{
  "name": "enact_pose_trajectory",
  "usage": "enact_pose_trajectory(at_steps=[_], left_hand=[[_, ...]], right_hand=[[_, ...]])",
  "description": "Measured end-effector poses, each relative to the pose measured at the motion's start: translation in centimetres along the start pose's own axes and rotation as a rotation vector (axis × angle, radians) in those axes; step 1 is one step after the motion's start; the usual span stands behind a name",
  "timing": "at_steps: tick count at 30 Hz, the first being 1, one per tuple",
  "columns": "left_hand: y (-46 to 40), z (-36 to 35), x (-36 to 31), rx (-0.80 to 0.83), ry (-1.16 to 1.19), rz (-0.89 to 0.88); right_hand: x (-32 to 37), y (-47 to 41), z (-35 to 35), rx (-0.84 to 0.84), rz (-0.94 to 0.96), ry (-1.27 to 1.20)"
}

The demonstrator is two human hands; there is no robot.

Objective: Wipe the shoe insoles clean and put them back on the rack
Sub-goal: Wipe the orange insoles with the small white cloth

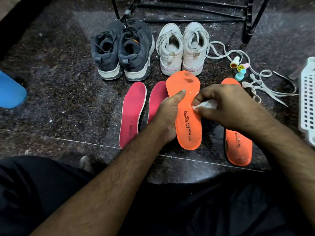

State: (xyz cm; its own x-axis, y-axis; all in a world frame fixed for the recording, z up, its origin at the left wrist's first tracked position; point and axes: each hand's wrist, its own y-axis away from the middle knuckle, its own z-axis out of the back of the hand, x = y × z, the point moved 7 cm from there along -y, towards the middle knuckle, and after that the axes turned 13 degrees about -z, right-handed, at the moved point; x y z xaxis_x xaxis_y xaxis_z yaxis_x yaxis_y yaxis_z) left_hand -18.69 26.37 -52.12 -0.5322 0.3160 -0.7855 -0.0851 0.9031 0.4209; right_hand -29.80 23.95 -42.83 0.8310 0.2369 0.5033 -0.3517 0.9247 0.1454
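left hand (pixel 167 114) fingers wrapped round an orange insole (pixel 186 109), right hand (pixel 226 106) fingers pinching a white cloth (pixel 204 105) against it, second orange insole (pixel 238 147) on the floor to the right

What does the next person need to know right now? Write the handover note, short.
Left hand grips the orange insole by its edge, raised off the floor. Right hand pinches a white wipe in its fingers against that insole.
Second orange insole and two pink insoles lie on the floor; rack behind the shoes.
Done: wiping underway; dark marks remain near the toe.
Left: finish it, wipe the rest, return everything to the rack.
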Motion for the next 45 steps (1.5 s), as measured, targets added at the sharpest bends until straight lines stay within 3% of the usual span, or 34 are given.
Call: enact_pose_trajectory(at_steps=[7, 12, 14, 18, 25, 31, 36, 42, 45], left_hand=[[-0.1, 0.2, -0.7, -0.059, -0.032, -0.047], [-0.8, -0.6, -1.9, 0.016, -0.046, -0.086], [0.1, -0.1, -0.9, -0.036, -0.074, -0.063], [-0.1, 0.0, -0.2, 0.017, -0.067, -0.022], [-1.1, 0.3, -0.6, -0.069, -0.161, -0.021], [-0.5, 0.0, 0.8, 0.032, -0.099, -0.050], [-0.6, -0.1, 0.7, 0.037, -0.143, -0.061], [-0.4, 0.5, 0.2, -0.021, -0.186, -0.077], [-0.4, 0.0, 0.4, 0.023, -0.202, -0.083]], right_hand=[[-2.4, -0.1, 2.6, -0.255, -0.207, -0.126], [-2.3, -0.5, 1.0, -0.143, -0.230, -0.041], [-2.2, -0.6, 1.2, -0.173, -0.216, -0.041], [-2.4, -0.7, 2.4, -0.286, -0.198, -0.026], [-1.9, -1.3, 0.8, -0.168, -0.155, 0.095], [-1.1, -0.8, 0.2, -0.004, -0.087, 0.124], [-2.0, -1.1, 1.4, -0.207, -0.158, 0.107], [-1.0, -0.3, -0.8, 0.071, -0.063, 0.108], [-1.9, -0.5, 0.3, -0.084, -0.120, 0.053]])
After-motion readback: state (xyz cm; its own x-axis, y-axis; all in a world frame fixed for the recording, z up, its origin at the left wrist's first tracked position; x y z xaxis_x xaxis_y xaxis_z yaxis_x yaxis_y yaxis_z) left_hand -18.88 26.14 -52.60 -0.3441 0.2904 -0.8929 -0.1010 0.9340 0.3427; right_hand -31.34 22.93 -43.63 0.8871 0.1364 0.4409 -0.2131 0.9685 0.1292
